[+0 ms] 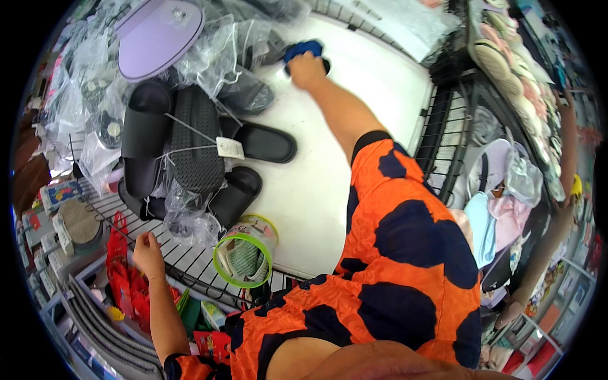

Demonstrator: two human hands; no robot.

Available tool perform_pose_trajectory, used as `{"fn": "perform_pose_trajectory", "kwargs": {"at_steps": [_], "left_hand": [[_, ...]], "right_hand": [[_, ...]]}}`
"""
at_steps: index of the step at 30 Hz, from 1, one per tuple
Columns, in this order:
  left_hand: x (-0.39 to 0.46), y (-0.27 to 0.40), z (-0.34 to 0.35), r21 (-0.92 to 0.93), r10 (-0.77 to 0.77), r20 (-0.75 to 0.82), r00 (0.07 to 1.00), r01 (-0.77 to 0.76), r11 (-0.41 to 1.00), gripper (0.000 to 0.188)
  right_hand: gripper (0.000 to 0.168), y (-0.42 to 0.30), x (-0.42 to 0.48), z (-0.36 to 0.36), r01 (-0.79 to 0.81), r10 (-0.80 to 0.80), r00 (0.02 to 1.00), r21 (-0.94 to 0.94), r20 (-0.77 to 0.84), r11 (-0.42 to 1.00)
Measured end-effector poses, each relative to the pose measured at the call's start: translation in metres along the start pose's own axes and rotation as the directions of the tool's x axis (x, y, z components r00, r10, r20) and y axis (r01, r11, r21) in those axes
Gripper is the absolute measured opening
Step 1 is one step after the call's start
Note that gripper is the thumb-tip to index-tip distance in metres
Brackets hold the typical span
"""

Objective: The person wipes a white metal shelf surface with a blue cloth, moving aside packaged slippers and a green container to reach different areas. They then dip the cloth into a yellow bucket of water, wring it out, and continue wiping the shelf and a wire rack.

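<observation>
My right hand (308,70) is at the far side of a white board (304,190), closed on a bunched dark blue cloth (303,49) that lies against a small black thing. My left hand (148,251) hangs at the left with curled fingers and nothing seen in it, beyond the edge of the wire rack. Between the hands lie black rubber slides (197,142), some tied with cords, one with a white tag (230,147) that bears writing. Near me a clear tub with a green rim (244,261) lies tilted, holding a pale green knitted thing.
A lilac sun visor (159,38) and plastic-bagged footwear (244,95) crowd the far left. The wire rack's grid (185,256) runs along the near left. Red bags (126,285) hang below it. Several light slippers (513,80) and visors line the right.
</observation>
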State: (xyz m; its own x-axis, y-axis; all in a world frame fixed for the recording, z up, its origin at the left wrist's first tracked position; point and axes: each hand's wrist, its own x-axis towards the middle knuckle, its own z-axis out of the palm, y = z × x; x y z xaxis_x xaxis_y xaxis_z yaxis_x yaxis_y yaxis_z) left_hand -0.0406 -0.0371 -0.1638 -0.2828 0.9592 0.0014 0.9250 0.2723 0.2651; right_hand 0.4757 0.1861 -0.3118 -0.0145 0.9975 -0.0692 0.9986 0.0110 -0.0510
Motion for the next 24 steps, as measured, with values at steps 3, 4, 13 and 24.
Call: {"fn": "perform_pose_trajectory", "kwargs": {"at_steps": [3,4,13,24], "left_hand": [[0.005,0.004,0.001,-0.021,0.022,0.01,1.0,-0.022,1.0,0.016],[0.008,0.004,0.002,-0.009,0.054,0.017,0.998,-0.054,0.998,0.015],[0.016,-0.013,0.013,0.089,0.168,-0.032,0.985,-0.165,0.982,0.014],[0.018,-0.012,0.02,0.138,0.295,-0.04,0.955,-0.287,0.948,0.012]], "right_hand": [[0.02,-0.013,-0.05,0.002,0.124,-0.123,0.992,0.029,-0.043,0.992],[0.018,-0.013,-0.07,0.008,0.172,-0.168,0.983,0.046,-0.078,0.984],[0.025,0.005,-0.28,-0.002,0.07,-0.076,0.997,0.289,0.012,0.955],[0.032,0.042,-0.354,-0.204,-0.29,0.515,0.857,0.826,-0.001,0.484]]}}
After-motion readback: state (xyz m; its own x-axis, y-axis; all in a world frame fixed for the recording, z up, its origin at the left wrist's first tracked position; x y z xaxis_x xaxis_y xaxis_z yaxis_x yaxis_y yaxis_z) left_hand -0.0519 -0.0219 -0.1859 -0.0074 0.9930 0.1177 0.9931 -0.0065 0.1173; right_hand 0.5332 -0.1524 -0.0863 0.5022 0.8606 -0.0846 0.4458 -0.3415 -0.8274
